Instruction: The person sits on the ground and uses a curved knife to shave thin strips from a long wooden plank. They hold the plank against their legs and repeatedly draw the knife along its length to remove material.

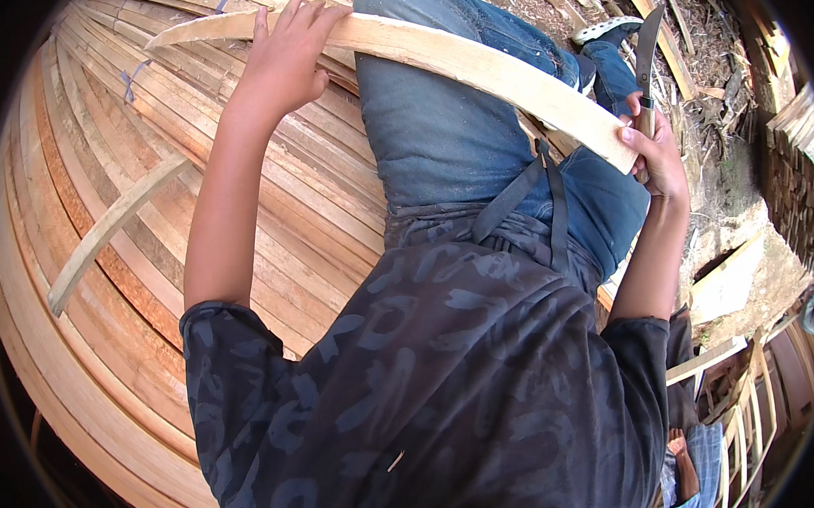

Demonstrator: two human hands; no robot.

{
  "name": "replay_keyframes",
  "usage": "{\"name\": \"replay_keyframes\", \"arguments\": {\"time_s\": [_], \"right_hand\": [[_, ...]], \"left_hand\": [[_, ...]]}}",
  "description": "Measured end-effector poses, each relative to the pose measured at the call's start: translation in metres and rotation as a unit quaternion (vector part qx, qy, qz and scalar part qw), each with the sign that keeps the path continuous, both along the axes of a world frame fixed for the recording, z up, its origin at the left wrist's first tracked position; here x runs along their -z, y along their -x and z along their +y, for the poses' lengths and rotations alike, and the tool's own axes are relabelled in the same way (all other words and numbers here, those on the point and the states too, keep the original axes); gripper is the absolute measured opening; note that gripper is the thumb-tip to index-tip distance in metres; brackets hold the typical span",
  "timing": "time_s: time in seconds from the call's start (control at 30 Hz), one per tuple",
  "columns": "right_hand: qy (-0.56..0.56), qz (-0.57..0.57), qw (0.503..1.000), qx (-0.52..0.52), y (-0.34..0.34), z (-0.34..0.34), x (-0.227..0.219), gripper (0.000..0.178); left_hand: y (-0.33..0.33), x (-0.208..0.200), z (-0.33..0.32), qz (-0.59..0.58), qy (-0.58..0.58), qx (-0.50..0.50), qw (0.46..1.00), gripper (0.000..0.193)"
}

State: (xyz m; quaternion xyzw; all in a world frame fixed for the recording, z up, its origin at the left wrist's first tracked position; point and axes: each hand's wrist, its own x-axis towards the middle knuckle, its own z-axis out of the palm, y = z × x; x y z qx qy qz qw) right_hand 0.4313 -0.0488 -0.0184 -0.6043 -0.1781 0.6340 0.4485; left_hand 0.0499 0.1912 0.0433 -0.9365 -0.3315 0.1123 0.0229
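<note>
Stacked wooden strips [108,267], long, thin and pale to reddish, fill the left half of the view in curved rows, with one loose slat [106,233] lying slantwise across them. On the far right the ground is bare earth strewn with chips and scraps [718,104], and more cut strips [750,402] lie at the lower right.

Across the top runs a long, pale plank [471,65], lying over the person's lap in blue jeans [438,135]. Its left end reaches above the stack; its right end stops at the right hand.

The left hand [281,64] rests on the plank near its left end, fingers [301,13] spread and curled over the upper edge, gripping it loosely. The right hand [658,148] is clenched around the handle of a knife [645,53], whose dark blade points up and away, just above the plank's right end. The same hand touches that end of the plank.

A dark patterned shirt [431,389] covers the lower middle of the view, and a white-soled shoe [604,29] shows beyond the knee.
</note>
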Motion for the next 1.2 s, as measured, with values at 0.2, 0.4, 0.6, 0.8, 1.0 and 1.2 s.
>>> {"name": "replay_keyframes", "arguments": {"time_s": [0.2, 0.4, 0.6, 0.8, 1.0, 1.2], "right_hand": [[-0.002, -0.027, 1.000, 0.000, -0.016, 0.008, 0.009, 0.046], [-0.054, 0.014, 0.998, 0.001, -0.029, 0.010, 0.020, 0.045], [-0.052, 0.080, 0.980, 0.174, -0.064, 0.007, 0.008, 0.024], [-0.008, 0.026, 0.967, 0.255, -0.072, 0.008, 0.005, 0.045], [0.018, -0.220, 0.923, 0.314, -0.046, -0.008, 0.014, 0.035], [-0.015, -0.126, 0.900, 0.417, -0.077, -0.026, 0.017, 0.029]], "left_hand": [[0.001, 0.019, 0.041, 0.002, 0.045, 0.077, 0.996, 0.062], [-0.004, 0.018, 0.056, -0.031, 0.153, 0.073, 0.985, 0.051], [-0.043, -0.031, 0.039, -0.104, 0.209, 0.062, 0.970, 0.023], [-0.040, -0.048, -0.010, -0.040, 0.315, -0.030, 0.948, 0.024], [-0.036, -0.042, -0.051, -0.013, 0.300, -0.071, 0.951, 0.019], [-0.077, -0.059, -0.027, -0.042, 0.200, -0.069, 0.976, 0.022]]}}
